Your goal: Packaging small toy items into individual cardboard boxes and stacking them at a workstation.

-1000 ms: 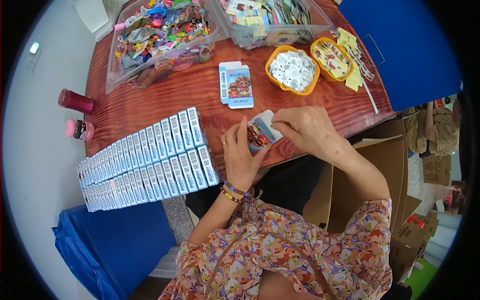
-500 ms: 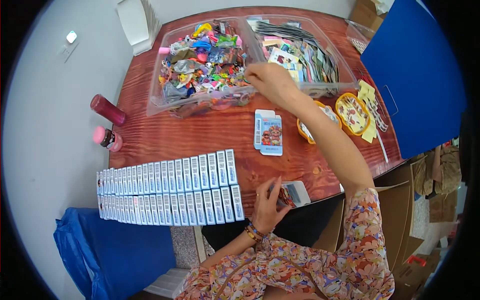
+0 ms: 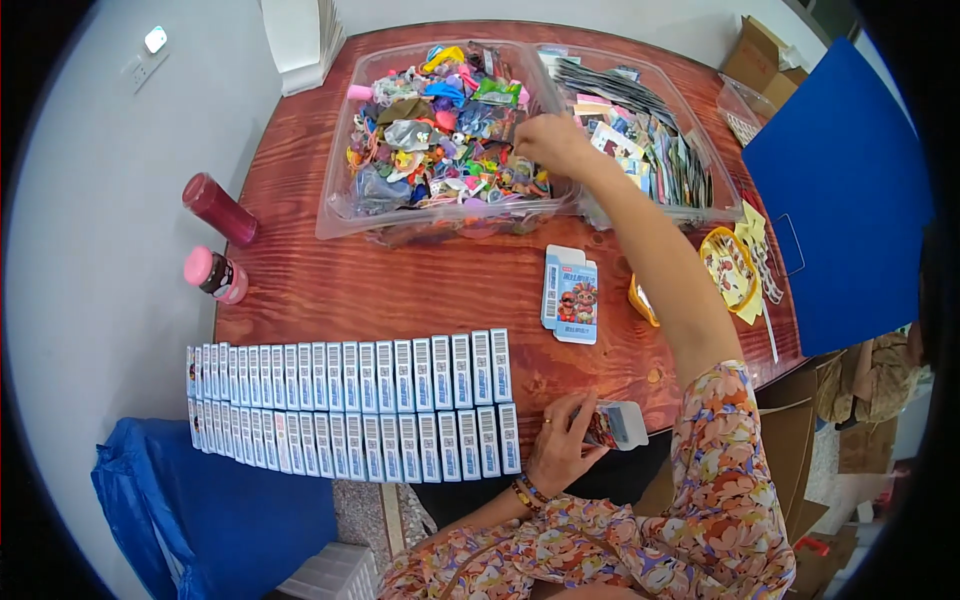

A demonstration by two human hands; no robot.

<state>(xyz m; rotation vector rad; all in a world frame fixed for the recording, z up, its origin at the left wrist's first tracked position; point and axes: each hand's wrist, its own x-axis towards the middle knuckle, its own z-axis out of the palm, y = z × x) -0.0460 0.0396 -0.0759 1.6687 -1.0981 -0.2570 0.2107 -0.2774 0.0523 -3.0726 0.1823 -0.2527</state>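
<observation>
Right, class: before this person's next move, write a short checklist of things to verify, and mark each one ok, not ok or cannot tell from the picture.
1. Left hand grips the small open box at the table edge: ok.
2. Box flap open, ready to fill: ok.
3. Right hand is inside the clear bin of colourful small toys: ok.
4. A toy is pinched in the right fingers: cannot tell, they are buried in the pile.
5. Two rows of closed boxes lie neat, clear of the left hand: ok.
6. Flat blue box lies within reach on the wooden table: ok.
</observation>
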